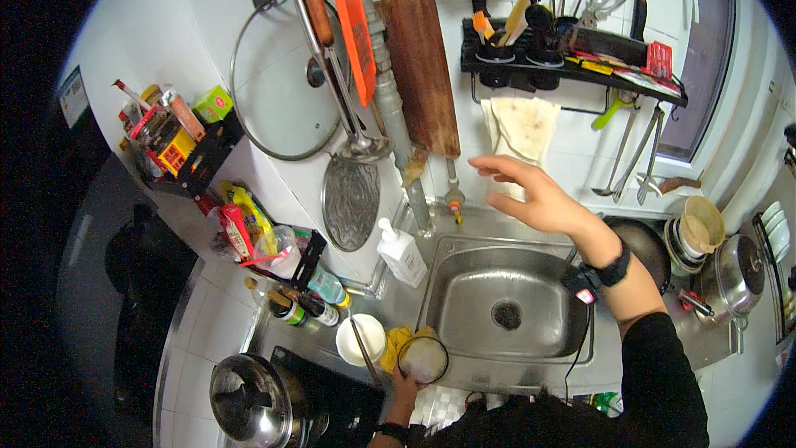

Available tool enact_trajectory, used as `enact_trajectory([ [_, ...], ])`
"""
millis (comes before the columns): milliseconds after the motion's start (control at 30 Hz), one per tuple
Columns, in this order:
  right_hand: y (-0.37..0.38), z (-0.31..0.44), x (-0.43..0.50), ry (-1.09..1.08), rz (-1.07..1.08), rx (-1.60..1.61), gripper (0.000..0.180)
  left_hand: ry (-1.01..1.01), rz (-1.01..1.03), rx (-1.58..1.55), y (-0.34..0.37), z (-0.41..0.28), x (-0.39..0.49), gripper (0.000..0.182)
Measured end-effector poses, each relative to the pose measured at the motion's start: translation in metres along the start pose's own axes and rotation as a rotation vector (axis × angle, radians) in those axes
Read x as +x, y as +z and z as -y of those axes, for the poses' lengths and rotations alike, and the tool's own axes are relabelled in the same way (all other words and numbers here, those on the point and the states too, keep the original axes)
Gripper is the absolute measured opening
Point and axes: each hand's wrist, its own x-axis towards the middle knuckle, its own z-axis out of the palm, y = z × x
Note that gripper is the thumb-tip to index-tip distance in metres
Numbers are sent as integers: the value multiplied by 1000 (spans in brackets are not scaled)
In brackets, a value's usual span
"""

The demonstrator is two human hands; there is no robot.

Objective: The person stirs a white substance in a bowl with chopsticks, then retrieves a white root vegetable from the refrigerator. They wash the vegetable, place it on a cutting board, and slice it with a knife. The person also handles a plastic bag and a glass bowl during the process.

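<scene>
My right hand (528,193) is raised over the back edge of the stainless steel sink (507,317), empty, with its fingers apart. It is in front of a cream cloth (525,127) hanging from the wall rack. My left hand (405,384) is low at the counter's front edge, its fingers at the rim of a round, dark-rimmed bowl or strainer (423,359) with pale contents; the grip is partly hidden. A yellow cloth (394,348) lies beside it. Left of that is a white bowl (360,337) with a long utensil (365,348) across it.
A white pump bottle (403,255) stands left of the sink. A lidded pot (252,398) sits on the stove at lower left. Stacked bowls (699,227) and a steel pot (734,280) are at right. A wooden cutting board (423,68) and ladle (367,148) hang on the wall.
</scene>
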Motion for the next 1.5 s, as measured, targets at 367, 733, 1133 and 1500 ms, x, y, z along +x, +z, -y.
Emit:
enact_trajectory([
  [367,73,-166,175,294,-647,37,60,-86,-79,-110,5,8,-14,66],
  [733,84,-207,199,147,-907,118,36,-169,-88,-70,6,7,-23,66],
  [1133,99,-127,123,82,-1072,111,24,-173,-80,-5,5,20,-6,76],
  [1500,67,-37,-45,157,-988,212,20,-12,-4,139,-7,30,-4,67],
])
